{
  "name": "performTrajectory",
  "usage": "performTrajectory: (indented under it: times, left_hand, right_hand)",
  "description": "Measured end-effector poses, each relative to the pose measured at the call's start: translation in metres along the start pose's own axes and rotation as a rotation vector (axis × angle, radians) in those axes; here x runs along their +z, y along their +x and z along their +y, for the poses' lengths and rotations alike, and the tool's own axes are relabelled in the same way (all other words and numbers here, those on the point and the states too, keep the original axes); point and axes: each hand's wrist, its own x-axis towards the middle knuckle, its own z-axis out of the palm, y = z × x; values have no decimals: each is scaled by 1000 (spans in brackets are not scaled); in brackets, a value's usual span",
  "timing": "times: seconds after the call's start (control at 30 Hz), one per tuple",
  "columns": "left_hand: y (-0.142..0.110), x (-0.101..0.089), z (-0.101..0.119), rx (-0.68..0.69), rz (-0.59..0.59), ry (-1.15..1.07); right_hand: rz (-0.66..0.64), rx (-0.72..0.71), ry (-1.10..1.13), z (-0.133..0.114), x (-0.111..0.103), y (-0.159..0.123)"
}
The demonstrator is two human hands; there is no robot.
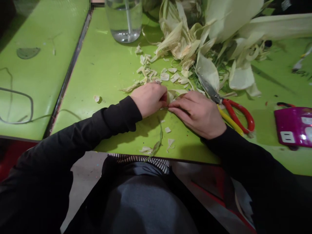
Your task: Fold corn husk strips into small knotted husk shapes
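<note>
Both hands meet low over the green table (117,78). My left hand (149,97) is closed, its thumb and fingers pinching one end of a pale strip of corn husk (175,93). From the other side my right hand (198,113) pinches the same strip, thumb and fingertips pressed together. The fingertips nearly touch and hide part of the strip. Small cut husk pieces (165,76) lie scattered just beyond the hands. Beside my right hand rest red-handled scissors (230,109), blades pointing away, and a yellow-handled tool (231,122) partly under my arm.
A heap of dried corn husks (182,42) spreads across the back right. A clear container of liquid (125,24) stands at the back with a stick in it. On the right sits a shiny purple object (293,126). A dark seam (70,65) divides the tables; wire (31,104) lies left.
</note>
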Motion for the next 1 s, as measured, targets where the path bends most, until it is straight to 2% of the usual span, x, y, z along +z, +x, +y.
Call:
performTrajectory:
  times: [0.17,0.33,0.5,0.7,0.87,1.0]
  left_hand:
    - [-8,-3,-3,77,-25,-12]
    - [-15,-3,-10,244,10,22]
    - [-14,-3,-11,191,-33,47]
    - [-15,-6,0,122,-53,144]
    - [-15,-4,3,148,-50,191]
    - [-15,2,-2,186,16,162]
  right_hand:
    - [-19,-49,-87,1,1,0]
    - [-22,-39,-150,1,5,0]
    - [26,-18,-90,2,7,1]
    - [65,-14,-82,5,11,0]
    - [82,-30,-30,4,11,-2]
    - [62,-13,1,3,10,-2]
